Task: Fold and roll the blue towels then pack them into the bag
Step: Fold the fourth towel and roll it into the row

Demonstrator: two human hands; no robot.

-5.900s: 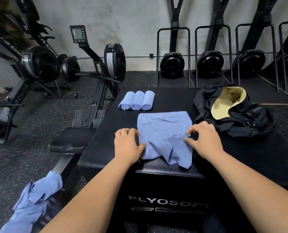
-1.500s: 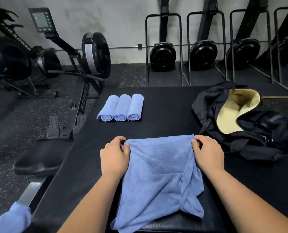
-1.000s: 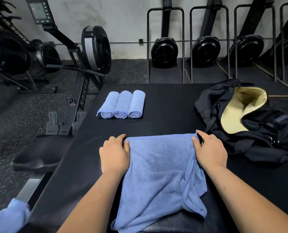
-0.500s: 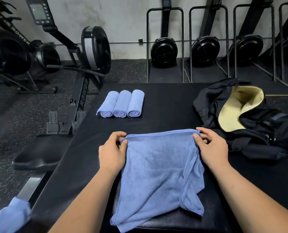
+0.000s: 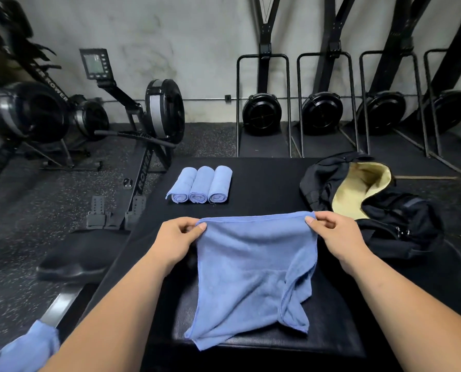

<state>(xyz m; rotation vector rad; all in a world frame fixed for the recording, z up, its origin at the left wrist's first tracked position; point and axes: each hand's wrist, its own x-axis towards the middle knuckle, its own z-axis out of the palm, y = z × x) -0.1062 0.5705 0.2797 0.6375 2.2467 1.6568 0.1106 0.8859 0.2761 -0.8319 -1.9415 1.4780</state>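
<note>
Centre frame — left hand [image 5: 177,237] and right hand [image 5: 336,236] each pinch a top corner of the blue towel [image 5: 253,272]; bag [image 5: 401,226] at right.

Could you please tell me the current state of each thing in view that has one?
Blue towel: unrolled, rumpled, far edge lifted.
Left hand: pinching the towel's left corner.
Right hand: pinching its right corner.
Rolled towels: three, rolled, side by side, touching.
Bag: open, no towel visible inside.
Loose towel: crumpled, lower left.
</note>
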